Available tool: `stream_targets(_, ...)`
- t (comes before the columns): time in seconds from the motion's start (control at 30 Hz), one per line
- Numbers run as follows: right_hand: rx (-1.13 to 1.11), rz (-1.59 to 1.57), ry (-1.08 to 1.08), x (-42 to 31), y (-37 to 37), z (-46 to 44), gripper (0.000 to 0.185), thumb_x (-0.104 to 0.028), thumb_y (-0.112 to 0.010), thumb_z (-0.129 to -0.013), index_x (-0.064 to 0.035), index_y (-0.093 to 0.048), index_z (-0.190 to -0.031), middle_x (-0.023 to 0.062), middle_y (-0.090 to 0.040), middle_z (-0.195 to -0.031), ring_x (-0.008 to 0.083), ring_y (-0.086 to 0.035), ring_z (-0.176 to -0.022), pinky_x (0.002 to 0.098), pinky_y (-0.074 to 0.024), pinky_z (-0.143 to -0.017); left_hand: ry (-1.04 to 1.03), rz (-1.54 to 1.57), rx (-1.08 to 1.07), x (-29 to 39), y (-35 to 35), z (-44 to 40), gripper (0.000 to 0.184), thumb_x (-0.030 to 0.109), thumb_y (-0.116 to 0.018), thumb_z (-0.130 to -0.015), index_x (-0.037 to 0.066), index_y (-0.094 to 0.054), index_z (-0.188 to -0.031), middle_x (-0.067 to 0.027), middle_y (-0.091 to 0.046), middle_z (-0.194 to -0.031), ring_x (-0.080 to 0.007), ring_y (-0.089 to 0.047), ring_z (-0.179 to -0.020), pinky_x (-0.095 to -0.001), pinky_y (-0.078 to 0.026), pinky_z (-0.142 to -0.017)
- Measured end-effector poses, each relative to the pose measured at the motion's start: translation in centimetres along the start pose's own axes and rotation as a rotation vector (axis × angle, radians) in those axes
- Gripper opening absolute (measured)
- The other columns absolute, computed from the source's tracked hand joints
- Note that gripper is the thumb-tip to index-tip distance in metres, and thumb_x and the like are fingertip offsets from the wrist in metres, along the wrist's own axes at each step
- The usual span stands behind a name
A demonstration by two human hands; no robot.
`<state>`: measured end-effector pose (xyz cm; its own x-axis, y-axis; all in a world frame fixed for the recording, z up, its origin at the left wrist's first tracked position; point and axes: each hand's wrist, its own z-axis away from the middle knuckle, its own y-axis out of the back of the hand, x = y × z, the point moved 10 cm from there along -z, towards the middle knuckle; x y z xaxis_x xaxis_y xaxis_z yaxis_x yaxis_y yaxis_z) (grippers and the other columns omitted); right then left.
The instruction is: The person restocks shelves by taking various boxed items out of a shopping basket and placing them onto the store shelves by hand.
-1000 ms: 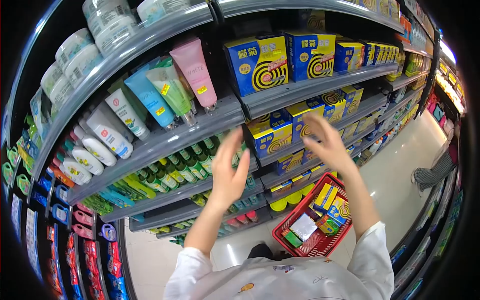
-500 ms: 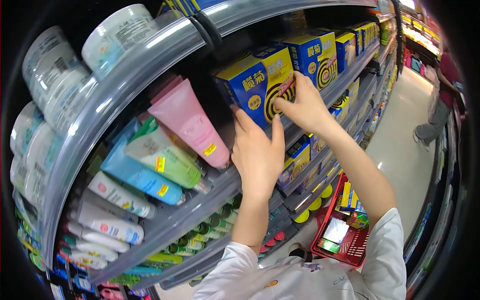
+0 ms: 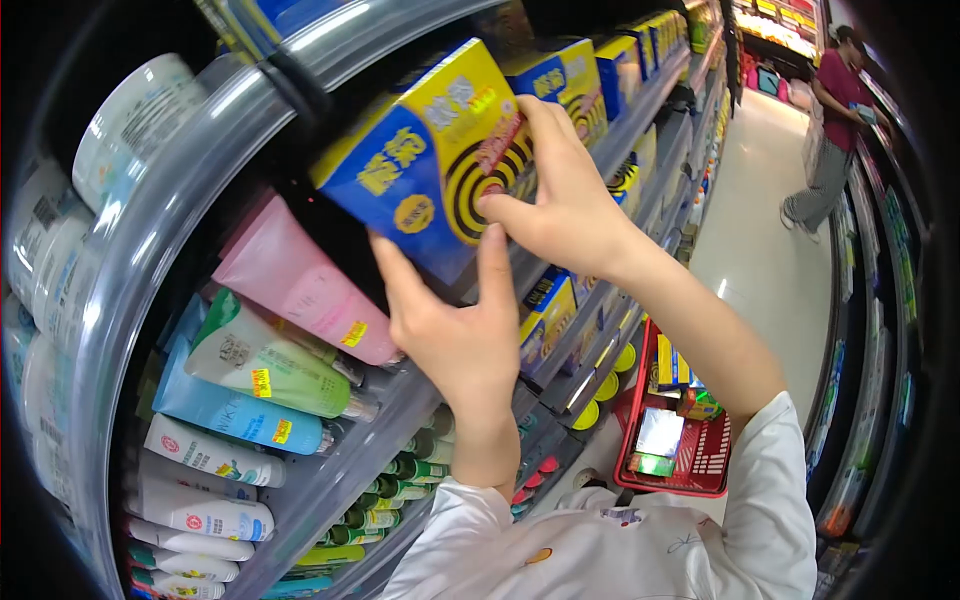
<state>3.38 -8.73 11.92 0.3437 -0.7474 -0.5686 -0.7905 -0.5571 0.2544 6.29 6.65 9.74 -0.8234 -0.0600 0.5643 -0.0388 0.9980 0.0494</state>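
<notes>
Tilted in front of the shelf is a blue and yellow mosquito coil box (image 3: 405, 170) with a black spiral printed on its face. My right hand (image 3: 565, 205) grips its right end, thumb on the front and fingers over the upper edge. At the lower edge, my left hand (image 3: 455, 335) supports the box, thumb against the front and fingers underneath. A pink tube (image 3: 300, 275) with a yellow price sticker leans on the shelf just left of my left hand. More mosquito coil boxes (image 3: 570, 85) stand farther along the same shelf.
Green-and-white (image 3: 265, 360) and blue tubes (image 3: 225, 395) fill the shelf at left, with white tubs (image 3: 140, 125) beyond. A red shopping basket (image 3: 690, 485) holding several packages is on the floor. Another person (image 3: 835, 120) stands in the aisle at right.
The mosquito coil box has come forward off its shelf spot, nearer to me and more tilted, with both hands on it. My view has shifted to the right.
</notes>
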Motion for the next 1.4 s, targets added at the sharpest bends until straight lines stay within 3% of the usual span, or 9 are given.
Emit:
stream_targets(0.23, 0.064, -0.039, 0.128, -2.7, 5.6, 5.9, 0.065, -0.017, -0.061, -0.066, 0.0146, -0.030, -0.114, 0.0284, -0.038, -0.110, 0.0438, -0.043, -0.102, 0.0454, -0.0387, -0.088, -0.058, -0.072, 0.065, 4.4, 1.4, 6.0, 0.072, 0.006, -0.070, -0.073, -0.016, -0.031, -0.129, -0.0281, -0.051, -0.116, -0.0333, -0.056, -0.104, -0.0417, -0.043, -0.090)
stream_targets(0.33, 0.019, -0.086, 0.005, -0.4, 9.6, 10.1, 0.076, -0.013, -0.067, -0.068, 0.0065, -0.028, -0.130, 0.0172, -0.042, -0.122, 0.0281, -0.042, -0.116, 0.0380, -0.0323, -0.099, -0.049, 0.096, -0.018, 5.1, 0.0, 10.1, 0.090, 0.008, -0.069, -0.064, -0.015, -0.017, -0.134, -0.0332, -0.038, -0.128, -0.0408, -0.044, -0.117, -0.0448, -0.034, -0.099)
stream_targets(0.53, 0.152, -0.665, -0.639, 9.9, 18.3, 21.8, 0.060, -0.024, -0.064, -0.074, -0.0001, -0.036, -0.122, 0.0108, -0.049, -0.113, 0.0187, -0.048, -0.105, 0.0320, -0.0384, -0.090, -0.021, 0.248, -0.773, 3.5, -8.2, 21.7, 0.077, 0.010, -0.070, -0.062, -0.005, -0.025, -0.123, -0.0223, -0.041, -0.119, -0.0319, -0.046, -0.111, -0.0435, -0.033, -0.097)
stream_targets(0.67, 0.300, -0.164, -0.800, 17.7, 23.0, 34.5, 0.042, -0.016, -0.063, -0.079, 0.0006, -0.042, -0.112, 0.0128, -0.047, -0.103, 0.0214, -0.048, -0.100, 0.0316, -0.0412, -0.083, 0.980, 1.042, -0.941, -2.7, -15.8, 35.9, 0.039, 0.014, -0.055, -0.084, 0.003, -0.029, -0.111, -0.0154, -0.046, -0.111, -0.0183, -0.051, -0.102, -0.0310, -0.044, -0.081)
stream_targets(0.8, 0.325, 0.169, -1.019, 23.0, 21.9, 49.5, 0.030, -0.010, -0.065, -0.077, 0.0016, -0.045, -0.095, 0.0145, -0.043, -0.092, 0.0273, -0.046, -0.089, 0.0353, -0.0395, -0.082, 1.481, 0.670, -0.892, -10.6, -15.7, 53.5, 0.031, 0.020, -0.047, -0.094, 0.004, -0.029, -0.114, -0.0156, -0.047, -0.118, -0.0183, -0.051, -0.104, -0.0303, -0.045, -0.083)
stream_targets(1.07, 0.145, 0.027, -1.231, 31.9, 12.9, 68.9, 0.028, -0.006, -0.061, -0.080, 0.0028, -0.045, -0.101, 0.0198, -0.048, -0.101, 0.0332, -0.050, -0.096, 0.0400, -0.0410, -0.084, 1.067, 0.029, -1.173, -22.9, -14.8, 65.3, 0.027, 0.007, -0.057, -0.083, 0.000, -0.040, -0.103, -0.0194, -0.053, -0.096, -0.0315, -0.054, -0.090, -0.0399, -0.042, -0.082)
stream_targets(1.17, 0.019, -0.033, -1.319, 36.7, 10.3, 73.6, 0.033, -0.006, -0.060, -0.077, 0.0023, -0.047, -0.106, 0.0186, -0.051, -0.105, 0.0320, -0.052, -0.099, 0.0395, -0.0419, -0.087, 0.849, -0.143, -1.268, -23.7, -14.6, 66.3, 0.048, 0.013, -0.053, -0.080, 0.006, -0.032, -0.121, -0.0319, -0.046, -0.118, -0.0478, -0.040, -0.115, -0.0501, -0.034, -0.096)
stream_targets(1.27, -0.318, 0.048, -1.419, 36.3, 11.6, 68.6, 0.032, -0.013, -0.060, -0.078, 0.0036, -0.052, -0.104, 0.0193, -0.059, -0.098, 0.0336, -0.058, -0.091, 0.0382, -0.0444, -0.085, 1.141, -0.221, -1.417, -24.8, -14.4, 68.8, 0.050, 0.010, -0.050, -0.080, 0.009, -0.033, -0.127, -0.0306, -0.055, -0.109, -0.0451, -0.052, -0.105, -0.0494, -0.039, -0.091)
stream_targets(1.4, -0.861, 0.028, -1.271, 34.3, 11.9, 58.4, 0.030, -0.022, -0.062, -0.082, 0.0049, -0.061, -0.096, 0.0141, -0.066, -0.093, 0.0236, -0.062, -0.090, 0.0335, -0.0470, -0.080, 0.811, -0.153, -1.587, -22.7, -17.8, 66.3, 0.027, 0.009, -0.050, -0.084, 0.004, -0.054, -0.110, -0.0219, -0.060, -0.101, -0.0338, -0.059, -0.095, -0.0430, -0.047, -0.079)
